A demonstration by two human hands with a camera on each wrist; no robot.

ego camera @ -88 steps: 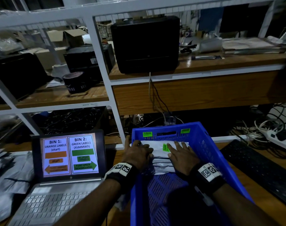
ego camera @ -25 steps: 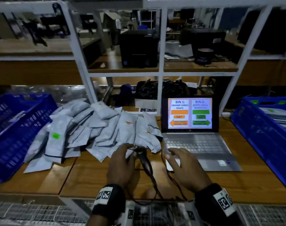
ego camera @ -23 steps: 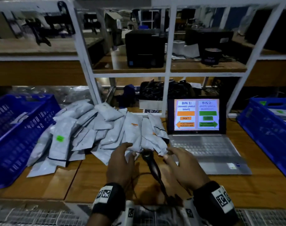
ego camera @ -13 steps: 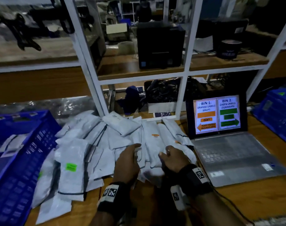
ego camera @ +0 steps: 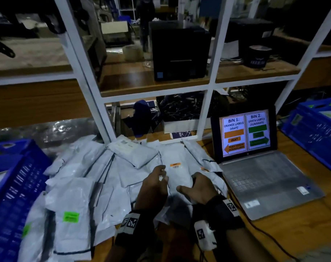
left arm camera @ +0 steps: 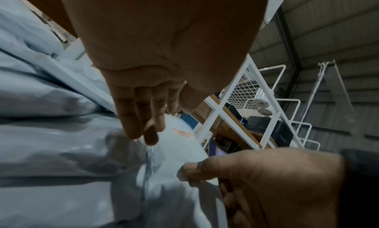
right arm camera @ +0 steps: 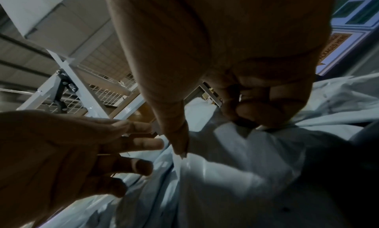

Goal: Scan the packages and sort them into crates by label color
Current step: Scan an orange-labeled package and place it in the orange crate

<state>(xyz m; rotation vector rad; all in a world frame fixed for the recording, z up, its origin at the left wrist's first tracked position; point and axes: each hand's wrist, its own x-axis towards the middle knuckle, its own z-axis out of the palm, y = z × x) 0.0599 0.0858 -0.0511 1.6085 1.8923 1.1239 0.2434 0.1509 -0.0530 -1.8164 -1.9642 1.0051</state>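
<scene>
A heap of grey-white poly packages [ego camera: 104, 173] covers the table's left half. On its right side lies a package with an orange label [ego camera: 177, 173], between my two hands. My left hand [ego camera: 159, 176] has straight, spread fingers [left arm camera: 141, 131] whose tips touch that package's left edge [left arm camera: 178, 144]. My right hand [ego camera: 189, 184] pinches its near edge, the thumb [left arm camera: 190, 171] on top and the fingers [right arm camera: 256, 111] curled under. The scanner is not in view. A package with a green label [ego camera: 71, 205] lies at the front left.
A blue crate [ego camera: 15, 186] stands at the left and another blue crate [ego camera: 315, 129] at the right. The open laptop [ego camera: 255, 171] shows the bin chart. A white shelf frame [ego camera: 206, 110] rises behind the heap. A cable [ego camera: 264, 233] crosses the front right.
Both hands left the right crate, passed the scanner at the table's front, and moved forward onto the heap. My right hand took hold of the orange-label package.
</scene>
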